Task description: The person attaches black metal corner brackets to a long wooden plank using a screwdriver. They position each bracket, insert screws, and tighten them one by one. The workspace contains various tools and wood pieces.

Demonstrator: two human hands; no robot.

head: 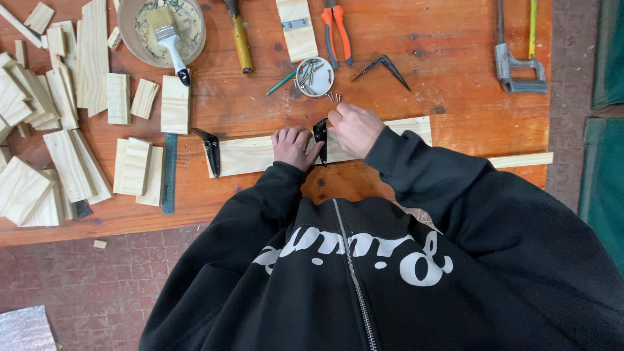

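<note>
Orange wood makes up the table (416,39), and below its near edge I see a red brick floor (84,286). From the left: pale wood offcuts (39,149) lie heaped and scattered, with a steel ruler (169,172) lying straight beside them. Above, a bowl (133,29) carries a brush (170,40) across its rim. Further right I see a yellow-handled tool (241,42), a small block with a metal plate (298,27), a round tin of screws (314,76), orange pliers (337,29), a loose black bracket (383,67), and a hacksaw (517,62) at the far right.

A long plank (250,155) runs across the table's front. One black bracket (210,148) sits on its left end. My left hand (294,146) presses on the plank, fingers curled, thumb against a second black bracket (320,133) standing at mid-plank. My right hand (355,127) is just right of that bracket, fingers bunched together at its top; I cannot tell whether they pinch a screw. A few loose screws (334,97) lie just above.
</note>
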